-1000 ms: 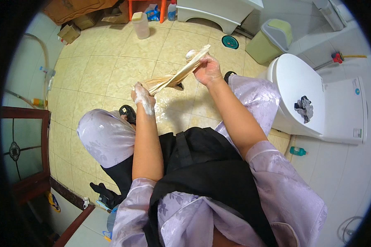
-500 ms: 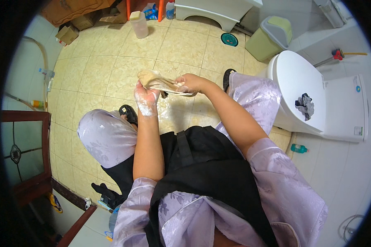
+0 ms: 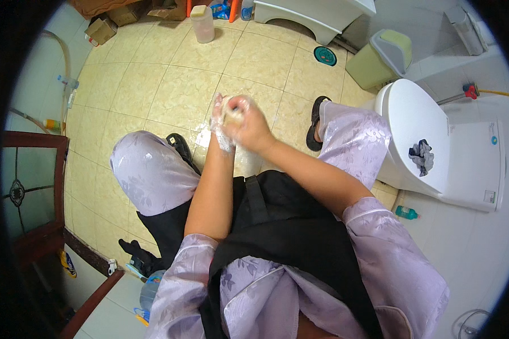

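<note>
Two limits frame the working space: at the far left a glazed wooden door [image 3: 39,189], and at the right a white toilet [image 3: 415,113] with a grey and black bundle of cloth [image 3: 422,158] lying on its lid. Between them spreads the cream tiled floor [image 3: 136,90], with open room ahead of the hands as far as a lidded container [image 3: 203,27], then a white footed unit [image 3: 316,17], a green drain cover [image 3: 325,56] and a pale green bin [image 3: 382,59]. Closer in, the left knee [image 3: 150,172] and the right knee [image 3: 353,138] stand well apart, the hands between and forward of them.

A pale cloth [image 3: 233,116] is bunched up between the two hands, touching both, held above the floor and largely hidden by fingers.

The left forearm reaches nearly straight out; foam coats the wrist and the left hand [image 3: 218,121], whose fingers point away from the body. Whether they pinch the cloth or merely back it, I can't tell. The right forearm slants inward across the lap, and the right hand [image 3: 247,127], blurred, curls its fingers round the bunched fabric, pressed against the left.
</note>
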Motion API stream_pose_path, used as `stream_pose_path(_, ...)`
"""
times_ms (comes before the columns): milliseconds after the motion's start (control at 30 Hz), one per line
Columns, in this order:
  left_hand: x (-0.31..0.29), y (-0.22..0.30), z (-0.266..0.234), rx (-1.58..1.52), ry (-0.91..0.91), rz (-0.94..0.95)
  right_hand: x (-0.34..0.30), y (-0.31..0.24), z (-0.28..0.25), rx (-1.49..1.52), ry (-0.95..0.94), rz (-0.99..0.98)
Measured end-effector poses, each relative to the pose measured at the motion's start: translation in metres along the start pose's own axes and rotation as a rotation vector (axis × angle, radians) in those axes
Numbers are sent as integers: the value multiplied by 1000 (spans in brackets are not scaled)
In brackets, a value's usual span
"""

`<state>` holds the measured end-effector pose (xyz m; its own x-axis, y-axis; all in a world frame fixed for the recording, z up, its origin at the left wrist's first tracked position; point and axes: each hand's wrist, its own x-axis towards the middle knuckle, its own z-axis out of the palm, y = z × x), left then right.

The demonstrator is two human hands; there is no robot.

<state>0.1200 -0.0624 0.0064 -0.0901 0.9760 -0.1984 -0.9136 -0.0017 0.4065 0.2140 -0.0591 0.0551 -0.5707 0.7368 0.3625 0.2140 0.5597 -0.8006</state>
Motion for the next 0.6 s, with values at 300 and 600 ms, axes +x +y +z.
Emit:
stream_pose_path(300, -5, -22, 38, -161, 133, -290, 10, 27, -33, -386, 123, 238)
stream_pose_path(600, -10, -17, 55, -117, 232, -349, 6, 36, -31, -419, 17, 372)
